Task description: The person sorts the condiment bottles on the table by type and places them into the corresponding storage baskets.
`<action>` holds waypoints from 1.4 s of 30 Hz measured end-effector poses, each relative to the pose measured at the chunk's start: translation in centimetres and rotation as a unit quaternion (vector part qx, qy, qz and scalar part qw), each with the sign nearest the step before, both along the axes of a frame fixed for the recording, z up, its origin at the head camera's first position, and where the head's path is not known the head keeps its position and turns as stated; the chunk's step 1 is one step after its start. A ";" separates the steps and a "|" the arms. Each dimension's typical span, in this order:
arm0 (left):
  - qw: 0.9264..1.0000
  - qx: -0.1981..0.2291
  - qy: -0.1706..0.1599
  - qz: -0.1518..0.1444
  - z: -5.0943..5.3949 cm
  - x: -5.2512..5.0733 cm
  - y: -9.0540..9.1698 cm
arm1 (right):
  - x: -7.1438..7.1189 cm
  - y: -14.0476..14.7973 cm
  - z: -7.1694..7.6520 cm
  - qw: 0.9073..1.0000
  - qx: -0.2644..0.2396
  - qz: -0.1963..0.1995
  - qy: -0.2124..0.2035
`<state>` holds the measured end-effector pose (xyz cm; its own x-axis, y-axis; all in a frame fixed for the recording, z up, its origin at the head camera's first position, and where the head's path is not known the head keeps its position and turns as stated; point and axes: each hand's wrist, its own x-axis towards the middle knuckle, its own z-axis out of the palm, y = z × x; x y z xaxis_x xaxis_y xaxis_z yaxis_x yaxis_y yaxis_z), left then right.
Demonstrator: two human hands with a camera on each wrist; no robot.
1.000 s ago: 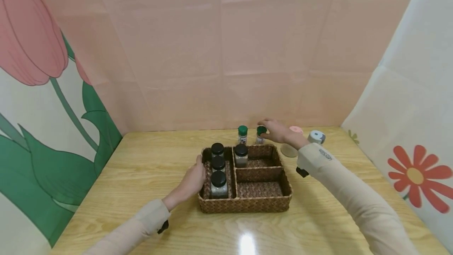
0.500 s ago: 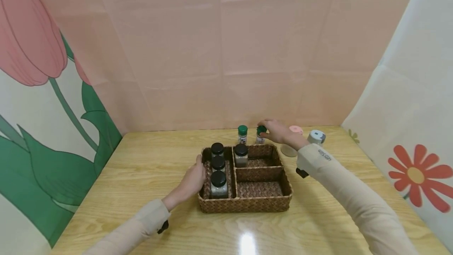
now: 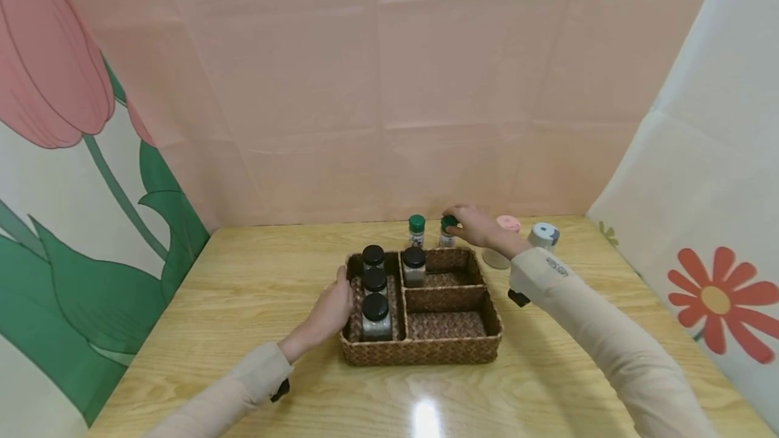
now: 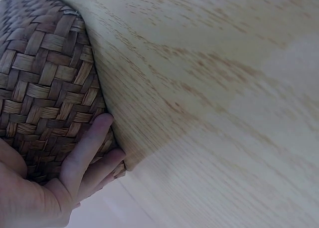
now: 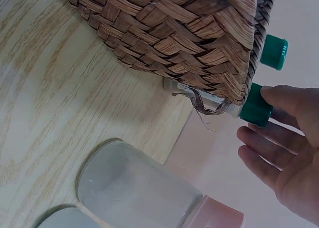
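Observation:
A woven divided basket (image 3: 420,351) stands on the wooden table, with several black-lidded glass jars (image 3: 376,320) in its left and back compartments. My left hand (image 3: 328,306) rests against the basket's outer left wall. In the left wrist view its fingers (image 4: 85,150) lie fairly straight on the weave near the back corner, pointing down to the table. Behind the basket my right hand (image 3: 477,226) pinches the green cap (image 5: 255,108) of a small clear spice bottle (image 3: 447,241), which stands upright. A second green-capped spice bottle (image 3: 416,230) is to its left.
A clear jar with a pink lid (image 3: 508,223) and another with a white-and-grey lid (image 3: 544,235) stand at the back right, close to the right forearm. A pink sheet (image 3: 389,100) hangs behind the table, with flower-patterned sheets at both sides.

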<state>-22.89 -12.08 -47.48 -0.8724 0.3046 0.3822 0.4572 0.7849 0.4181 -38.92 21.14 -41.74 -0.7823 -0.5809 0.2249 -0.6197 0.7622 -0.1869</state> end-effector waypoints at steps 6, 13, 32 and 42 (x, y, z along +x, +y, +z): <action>1.000 -0.012 0.018 -0.003 -0.1 0.1 -0.1 | 0.0 0.0 0.0 1.000 -0.024 0.004 -0.004; 1.000 0.010 -0.016 0.004 -0.1 -0.1 -0.2 | -0.3 -0.1 0.2 0.999 -0.048 0.009 -0.005; 0.999 0.020 -0.041 0.007 -0.2 -0.4 -0.2 | 0.6 0.3 1.9 0.998 -0.066 0.005 -0.013; 0.998 0.024 -0.051 0.021 -0.2 -0.8 -0.1 | 1.2 0.6 2.8 0.997 -0.077 0.013 -0.014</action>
<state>-23.67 -12.19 -47.66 -0.9194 0.2502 0.3034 0.3769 0.7811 0.4979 -37.75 21.71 -38.92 -0.7751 -0.5611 0.2904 -0.6312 0.7073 -0.3182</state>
